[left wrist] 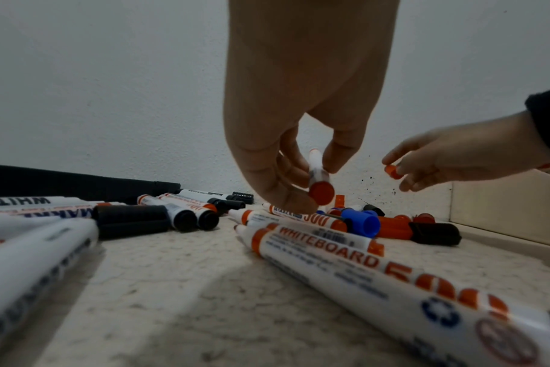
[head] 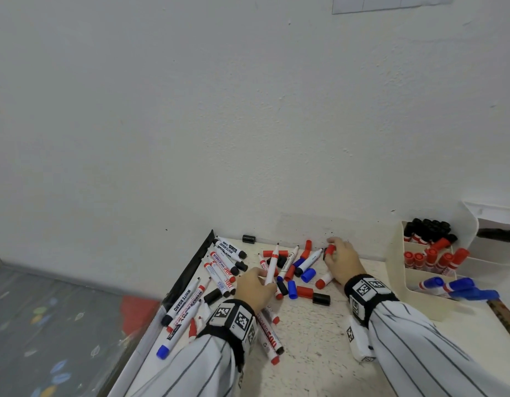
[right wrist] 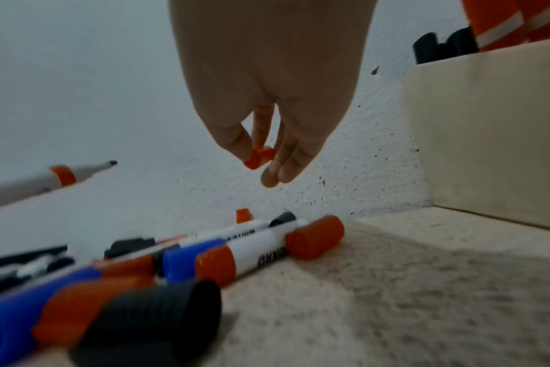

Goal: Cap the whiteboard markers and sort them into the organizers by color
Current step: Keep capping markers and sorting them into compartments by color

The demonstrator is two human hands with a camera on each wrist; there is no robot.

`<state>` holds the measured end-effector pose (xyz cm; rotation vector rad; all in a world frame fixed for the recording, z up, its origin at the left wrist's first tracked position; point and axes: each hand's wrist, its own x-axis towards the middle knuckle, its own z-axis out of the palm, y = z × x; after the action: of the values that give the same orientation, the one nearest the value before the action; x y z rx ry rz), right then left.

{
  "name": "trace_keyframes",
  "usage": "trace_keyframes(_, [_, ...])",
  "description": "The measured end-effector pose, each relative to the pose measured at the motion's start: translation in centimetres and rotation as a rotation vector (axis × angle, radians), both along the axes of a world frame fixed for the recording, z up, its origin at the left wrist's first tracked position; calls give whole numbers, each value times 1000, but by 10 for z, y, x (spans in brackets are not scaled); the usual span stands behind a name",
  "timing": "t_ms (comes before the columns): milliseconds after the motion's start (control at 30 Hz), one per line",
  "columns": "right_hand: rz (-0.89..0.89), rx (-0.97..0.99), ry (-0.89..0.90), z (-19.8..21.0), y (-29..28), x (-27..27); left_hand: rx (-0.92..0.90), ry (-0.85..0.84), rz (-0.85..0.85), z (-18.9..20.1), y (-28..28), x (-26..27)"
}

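Three tiers made up the cream organizer (head: 397, 270) at the right of the speckled tabletop (head: 311, 333), standing against the white wall (head: 248, 110). Its rear compartment held capped black markers (head: 428, 229), the middle one capped red markers (head: 432, 260), and the front one capped blue markers (head: 460, 287) (these were blurred, so a count was not possible). A second white container (head: 488, 222) behind it was cut off by the frame edge, its contents too dark to make out.

Across the tabletop lay a loose scatter of markers and caps (head: 293, 273) in red, blue and black, some capped, some bare-tipped, several crossing one another; a long marker printed "WHITEBOARD 500" (left wrist: 377, 268) lay nearest the left wrist camera.

The left hand (head: 255, 286) had its grip closed around an uncapped red marker (head: 272, 265), white-barrelled with a red collar and red end plug, held above the pile with its dark tip pointing up toward the wall. The right hand (head: 341, 260) pinched a small red cap (right wrist: 259, 157) between thumb and fingertips, raised clear of the tabletop near the wall, apart from the marker's tip. Both wrists wore black bands with printed square tags (head: 233, 318), over striped sleeves (head: 420, 339).
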<state>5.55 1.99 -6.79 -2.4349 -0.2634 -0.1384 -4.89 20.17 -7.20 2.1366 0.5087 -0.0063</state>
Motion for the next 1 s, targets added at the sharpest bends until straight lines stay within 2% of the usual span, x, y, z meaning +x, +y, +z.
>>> trace_keyframes(167, [-22,141,-1,22,-19,-1,13,-35,-44,5,-15,-1])
trace_keyframes(300, [61,200,-23,32,-28,-10,4,-40,-100,7,-26,-4])
trace_keyframes(500, [143,194,36,36,-34,-25,55,-67,-165,7,-35,-6])
trace_keyframes(800, [294,47,106,37,-42,-36,86,-131,-235,10,-44,-13])
trace_keyframes(900, [255,86,138,36,-40,-40,43,-185,-236,12,-50,-13])
trace_keyframes(1000, [181,182,146,38,-36,-47,-81,-232,-199,19,-61,-13])
